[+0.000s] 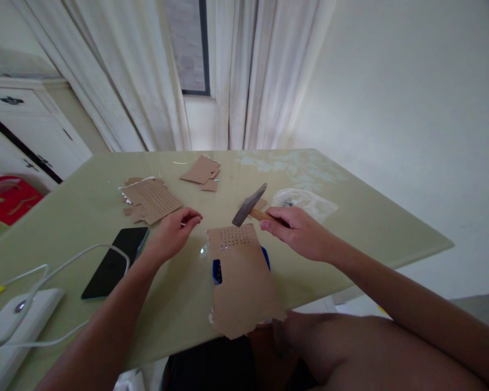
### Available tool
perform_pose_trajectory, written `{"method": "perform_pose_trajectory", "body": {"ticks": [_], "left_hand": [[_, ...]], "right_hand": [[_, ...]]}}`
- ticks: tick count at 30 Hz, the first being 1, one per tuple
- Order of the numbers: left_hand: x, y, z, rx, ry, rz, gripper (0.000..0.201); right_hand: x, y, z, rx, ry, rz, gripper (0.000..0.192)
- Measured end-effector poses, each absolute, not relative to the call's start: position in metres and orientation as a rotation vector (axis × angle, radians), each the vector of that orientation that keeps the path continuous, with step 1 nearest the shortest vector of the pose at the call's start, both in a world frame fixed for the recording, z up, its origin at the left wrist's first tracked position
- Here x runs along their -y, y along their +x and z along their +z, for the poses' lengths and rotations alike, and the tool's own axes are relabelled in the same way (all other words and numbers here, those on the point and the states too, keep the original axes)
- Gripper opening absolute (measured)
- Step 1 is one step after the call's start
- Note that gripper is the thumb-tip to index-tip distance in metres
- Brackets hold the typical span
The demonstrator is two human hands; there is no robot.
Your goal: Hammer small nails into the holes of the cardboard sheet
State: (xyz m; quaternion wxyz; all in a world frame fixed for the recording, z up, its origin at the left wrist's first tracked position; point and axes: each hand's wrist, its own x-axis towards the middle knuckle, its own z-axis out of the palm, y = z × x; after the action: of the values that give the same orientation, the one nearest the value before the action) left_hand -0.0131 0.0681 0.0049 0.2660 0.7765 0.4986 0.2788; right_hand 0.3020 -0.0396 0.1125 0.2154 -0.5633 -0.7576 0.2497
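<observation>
Presently, the right hand (299,231) at centre right of the frame is closed around the wooden handle of a grey-headed hammer (250,206), whose head is tilted and raised just above the upper edge of a torn brown cardboard sheet with rows of small punched holes (242,279). That sheet lies at lower centre, directly between the two hands, resting over a blue object (217,270) that is mostly hidden beneath it. The left hand (173,236) sits just left of the sheet's upper corner, fingers pinched together, narrow; a small pale item shows at the fingertips, too small to identify. Left of that hand a black smartphone (114,262) lies flat on the pale green table (370,228), crossed by a white cable (65,260). Further up, left of centre, lies a second perforated cardboard piece (150,200), with smaller cardboard scraps (201,171) near the table's far edge. A clear plastic bag (305,200) lies just beyond the right hand. A white device (8,326) occupies the lower left corner.
</observation>
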Motion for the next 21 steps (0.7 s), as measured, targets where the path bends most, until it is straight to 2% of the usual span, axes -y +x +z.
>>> {"method": "perform_pose_trajectory", "body": {"ticks": [3, 5, 12, 21], "left_hand": [[-0.058, -0.008, 0.012, -1.268, 1.749, 1.217, 0.035], [-0.046, 0.0, 0.018, -1.113, 1.611, 1.323, 0.035], [-0.01, 0.021, 0.03, -0.853, 1.992, 1.113, 0.019], [-0.007, 0.024, 0.026, -0.841, 2.073, 1.074, 0.015]], "right_hand": [[0.039, 0.303, 0.111, 2.071, -1.562, 0.718, 0.039], [0.039, 0.303, 0.111, 2.07, -1.554, 0.727, 0.039], [0.04, 0.303, 0.11, 2.079, -1.56, 0.719, 0.04], [0.042, 0.306, 0.108, 2.087, -1.586, 0.703, 0.042]]}}
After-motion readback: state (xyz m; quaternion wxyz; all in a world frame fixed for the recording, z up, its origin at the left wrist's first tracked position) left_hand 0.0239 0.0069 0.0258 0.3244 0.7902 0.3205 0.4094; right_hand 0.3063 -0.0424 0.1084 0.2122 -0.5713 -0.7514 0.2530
